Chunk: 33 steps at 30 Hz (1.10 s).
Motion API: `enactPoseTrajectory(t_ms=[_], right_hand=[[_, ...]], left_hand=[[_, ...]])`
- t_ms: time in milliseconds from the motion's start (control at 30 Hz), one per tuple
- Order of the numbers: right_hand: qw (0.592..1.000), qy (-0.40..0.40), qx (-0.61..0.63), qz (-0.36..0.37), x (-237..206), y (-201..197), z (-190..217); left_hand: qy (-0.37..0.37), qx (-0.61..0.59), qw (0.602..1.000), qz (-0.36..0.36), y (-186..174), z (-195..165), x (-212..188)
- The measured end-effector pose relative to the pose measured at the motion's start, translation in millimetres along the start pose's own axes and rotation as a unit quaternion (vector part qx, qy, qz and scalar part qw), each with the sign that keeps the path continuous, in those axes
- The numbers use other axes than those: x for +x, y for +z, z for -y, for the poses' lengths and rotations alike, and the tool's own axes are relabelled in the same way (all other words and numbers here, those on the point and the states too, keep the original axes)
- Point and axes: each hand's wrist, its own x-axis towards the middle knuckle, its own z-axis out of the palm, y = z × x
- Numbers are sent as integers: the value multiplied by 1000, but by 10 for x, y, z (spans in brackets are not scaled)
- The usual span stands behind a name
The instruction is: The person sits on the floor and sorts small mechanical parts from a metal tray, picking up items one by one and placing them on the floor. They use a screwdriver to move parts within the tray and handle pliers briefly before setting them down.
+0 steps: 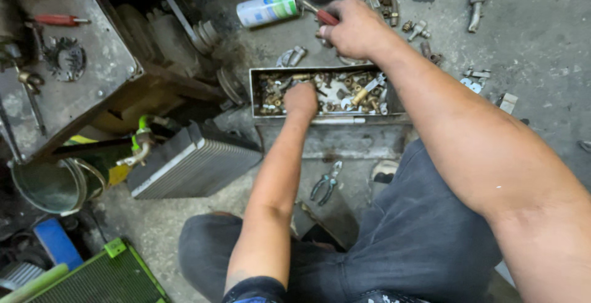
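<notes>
My left hand [301, 100] reaches down into a shallow metal tray [253, 91] full of brass fittings, nuts and small wrenches, its fingers curled among the parts; what it grips is hidden. My right hand [354, 29] is beyond the tray on the concrete floor, closed around a red-handled tool [327, 17] whose tip points left. I am squatting, with my knees in dark shorts below the tray.
A green-and-white spray can [267, 7] lies near the red-handled tool. Pliers [326, 183] lie on the floor by my knee. A finned radiator core [191, 164] and metal bucket [52, 186] sit left, a metal workbench [74, 81] above them. Loose fittings [418, 30] scatter at the back.
</notes>
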Motion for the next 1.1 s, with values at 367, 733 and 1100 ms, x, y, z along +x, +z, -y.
enactPoseTrajectory(t_ms=[367, 733, 1100], right_hand=[[996, -53, -69, 19, 9, -23, -23], [998, 59, 16, 12, -35, -25, 10], [999, 45, 3, -10, -97, -76, -81]], left_hand=[[-27, -164, 986, 27, -63, 159, 89], [-33, -625, 774, 93, -480, 378, 47], [123, -697, 681, 190, -531, -219, 49]])
